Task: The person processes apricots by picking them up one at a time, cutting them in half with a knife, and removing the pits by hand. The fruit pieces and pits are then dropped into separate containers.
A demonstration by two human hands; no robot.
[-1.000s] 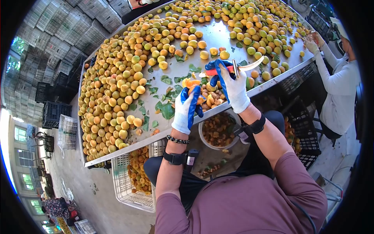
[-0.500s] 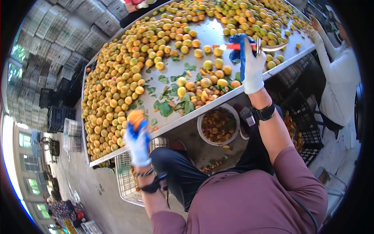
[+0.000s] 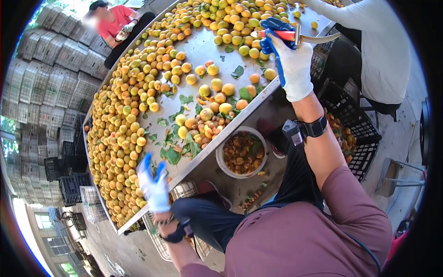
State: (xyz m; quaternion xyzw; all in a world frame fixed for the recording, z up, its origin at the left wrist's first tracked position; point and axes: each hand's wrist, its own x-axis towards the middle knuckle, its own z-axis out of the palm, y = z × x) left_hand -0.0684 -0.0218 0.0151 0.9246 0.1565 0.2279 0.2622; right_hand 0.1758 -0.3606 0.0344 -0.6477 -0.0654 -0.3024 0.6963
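Observation:
My left hand, in a white glove with blue fingers, is open with fingers spread. It hangs by the near edge of the metal table, in front of a heap of round yellow-orange fruit. In a matching glove, my right hand is closed on the red handle of a curved-bladed knife, raised above the table's right side. Its blade points right. Below it, loose fruit, green leaves and a small pile of brownish pieces lie on the metal.
A white bucket of fruit scraps stands under the table edge. A pale crate is by my left knee, a black crate at right. One person in red sits across; another in white works at right.
The orange fruit in my left hand is gone and its fingers have spread. My right hand still grips the knife. The view has turned, so the table appears shifted left.

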